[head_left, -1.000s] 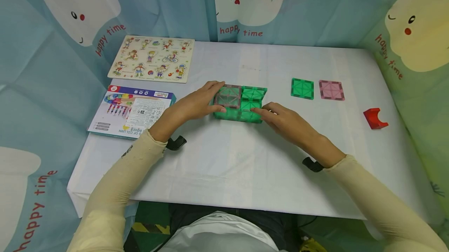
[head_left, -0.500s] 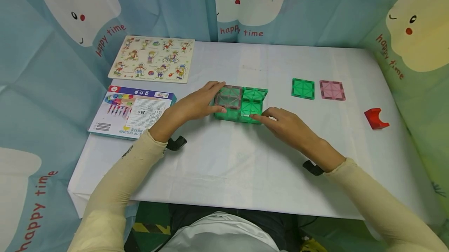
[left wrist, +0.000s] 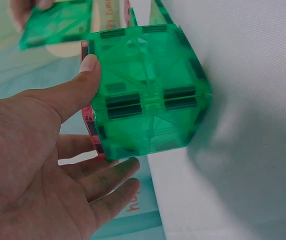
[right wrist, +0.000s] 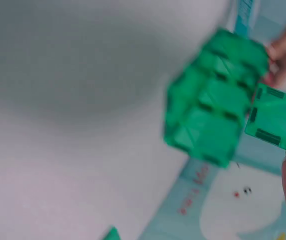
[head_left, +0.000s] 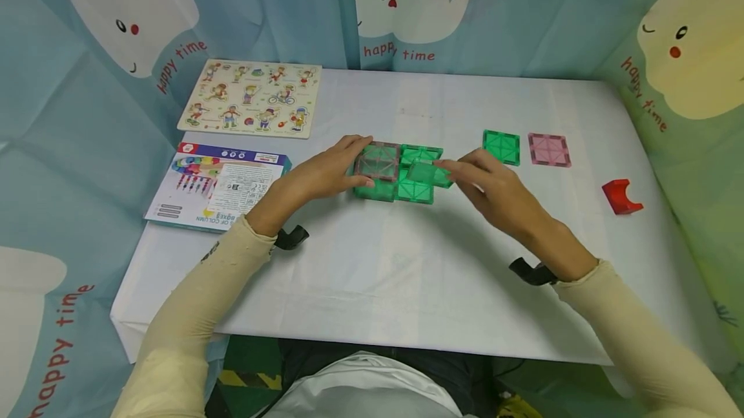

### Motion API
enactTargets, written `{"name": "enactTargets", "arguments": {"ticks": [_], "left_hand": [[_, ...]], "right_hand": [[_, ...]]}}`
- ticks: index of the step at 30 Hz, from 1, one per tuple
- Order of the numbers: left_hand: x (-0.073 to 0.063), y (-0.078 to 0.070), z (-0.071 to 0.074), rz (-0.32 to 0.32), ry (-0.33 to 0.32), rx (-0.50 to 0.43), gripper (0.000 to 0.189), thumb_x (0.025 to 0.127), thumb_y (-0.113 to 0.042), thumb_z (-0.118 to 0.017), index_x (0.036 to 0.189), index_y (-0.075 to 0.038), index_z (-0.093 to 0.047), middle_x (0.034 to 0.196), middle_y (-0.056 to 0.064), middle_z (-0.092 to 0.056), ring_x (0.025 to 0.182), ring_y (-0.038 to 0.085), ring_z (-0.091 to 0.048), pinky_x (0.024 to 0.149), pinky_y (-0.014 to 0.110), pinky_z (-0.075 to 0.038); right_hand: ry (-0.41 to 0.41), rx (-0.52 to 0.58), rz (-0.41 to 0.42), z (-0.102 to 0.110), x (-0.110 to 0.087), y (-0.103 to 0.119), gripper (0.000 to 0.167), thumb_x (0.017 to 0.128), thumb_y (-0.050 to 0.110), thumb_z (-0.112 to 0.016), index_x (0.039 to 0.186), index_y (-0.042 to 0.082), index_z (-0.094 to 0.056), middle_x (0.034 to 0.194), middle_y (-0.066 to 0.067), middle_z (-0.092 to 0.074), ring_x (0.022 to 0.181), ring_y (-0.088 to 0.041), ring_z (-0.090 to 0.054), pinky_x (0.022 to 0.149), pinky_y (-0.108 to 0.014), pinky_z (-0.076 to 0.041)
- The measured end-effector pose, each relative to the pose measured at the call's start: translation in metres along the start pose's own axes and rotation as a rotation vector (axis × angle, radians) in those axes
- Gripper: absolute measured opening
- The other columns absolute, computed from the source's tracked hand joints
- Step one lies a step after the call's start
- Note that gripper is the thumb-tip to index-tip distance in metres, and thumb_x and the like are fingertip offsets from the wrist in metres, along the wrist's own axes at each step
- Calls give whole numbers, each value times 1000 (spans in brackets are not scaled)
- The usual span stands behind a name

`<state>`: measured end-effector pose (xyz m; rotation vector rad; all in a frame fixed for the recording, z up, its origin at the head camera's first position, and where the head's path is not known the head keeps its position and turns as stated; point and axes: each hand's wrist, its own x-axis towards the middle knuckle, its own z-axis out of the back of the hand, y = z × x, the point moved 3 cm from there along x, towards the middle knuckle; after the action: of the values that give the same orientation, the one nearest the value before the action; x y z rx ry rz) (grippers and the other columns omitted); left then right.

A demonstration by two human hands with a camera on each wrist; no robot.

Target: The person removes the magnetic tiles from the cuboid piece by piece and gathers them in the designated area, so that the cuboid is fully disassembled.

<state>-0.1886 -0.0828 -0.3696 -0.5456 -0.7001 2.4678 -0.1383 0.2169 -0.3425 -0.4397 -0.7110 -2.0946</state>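
My left hand (head_left: 325, 172) holds the left end of a small box built from see-through magnetic tiles (head_left: 415, 190). Its thumb presses the edge of a pink tile (head_left: 378, 159) on top, with the other fingers round the far side. In the left wrist view, the green walls of the box (left wrist: 148, 85) stand upright on the table. My right hand (head_left: 502, 195) pinches a loose green magnetic tile (head_left: 427, 173) between thumb and fingers, tilted above the right part of the box. In the right wrist view this green tile (right wrist: 278, 117) is raised beside the box.
A flat green tile (head_left: 501, 148) and a pink tile (head_left: 549, 150) lie at the right back. Farther right stands a red arch block (head_left: 623, 197). At left lie a picture puzzle board (head_left: 250, 98) and a printed toy box (head_left: 197, 188).
My right hand has risen from the box's near right side and moved back, and a green tile now shows pinched in its fingers. The left hand has kept its place.
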Motion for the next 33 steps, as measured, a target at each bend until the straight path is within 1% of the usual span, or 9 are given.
{"name": "enactTargets", "arguments": {"ticks": [4, 8, 12, 17, 22, 27, 28, 30, 33], "left_hand": [[0, 1, 0, -3, 3, -2, 94, 103, -48, -67, 171, -13, -13, 174, 13, -18, 159, 30, -29, 125, 49, -34], [0, 0, -1, 1, 7, -7, 93, 103, -47, -66, 171, -14, -12, 174, 13, -17, 159, 31, -28, 125, 49, -34], [0, 0, -1, 4, 10, -11, 92, 104, -46, -66, 171, -13, -13, 174, 13, -17, 159, 31, -28, 125, 50, -34], [0, 1, -2, 5, 12, -11, 93, 104, -46, -66, 171, -12, -13, 174, 13, -17, 159, 31, -27, 125, 50, -34], [1, 1, -3, 6, 10, -22, 93, 103, -45, -67, 171, -13, -12, 174, 13, -17, 160, 30, -26, 126, 49, -32], [1, 1, -3, 4, 7, -17, 93, 103, -46, -67, 171, -15, -12, 174, 12, -16, 160, 30, -26, 126, 49, -32], [1, 0, -3, 5, 7, -17, 93, 103, -47, -67, 171, -15, -12, 174, 12, -16, 160, 29, -26, 126, 48, -32], [0, 0, -2, 7, 4, -15, 93, 103, -47, -66, 171, -15, -12, 174, 12, -16, 160, 29, -25, 126, 48, -32], [0, 0, -2, 8, 3, -14, 93, 104, -47, -66, 171, -15, -11, 174, 12, -15, 160, 29, -25, 126, 48, -32]], "right_hand": [[-97, 3, -113, 23, 17, -22, 49, 92, -15, -72, 136, 6, -71, 106, -18, -65, 95, -24, -62, 81, -12, -44], [-81, 14, -314, 37, 29, -55, 41, 101, -7, -65, 138, 8, -70, 111, -20, -58, 105, -14, -56, 96, -5, -44], [22, 46, -453, 36, 33, -91, 37, 106, 2, -61, 142, 8, -68, 111, -18, -53, 101, -9, -48, 88, -7, -44], [210, 120, -594, 22, 32, -129, 38, 111, 9, -54, 148, 10, -62, 122, -19, -49, 99, -23, -48, 76, -27, -38], [368, 207, -700, 5, 32, -155, 40, 113, 13, -48, 152, 9, -58, 149, -25, -43, 119, -40, -51, 93, -44, -44], [470, 228, -754, -5, 35, -167, 42, 114, 14, -47, 154, 7, -54, 157, -28, -42, 133, -47, -45, 105, -60, -43], [479, 216, -756, -7, 36, -168, 41, 114, 14, -47, 154, 6, -54, 154, -28, -45, 130, -46, -47, 104, -60, -43], [489, 186, -761, -11, 37, -169, 41, 114, 13, -46, 153, 6, -55, 128, -29, -55, 114, -43, -50, 98, -56, -43], [488, 131, -784, -17, 38, -170, 40, 113, 10, -46, 152, 5, -57, 102, -24, -50, 102, -37, -46, 93, -52, -39]]}}
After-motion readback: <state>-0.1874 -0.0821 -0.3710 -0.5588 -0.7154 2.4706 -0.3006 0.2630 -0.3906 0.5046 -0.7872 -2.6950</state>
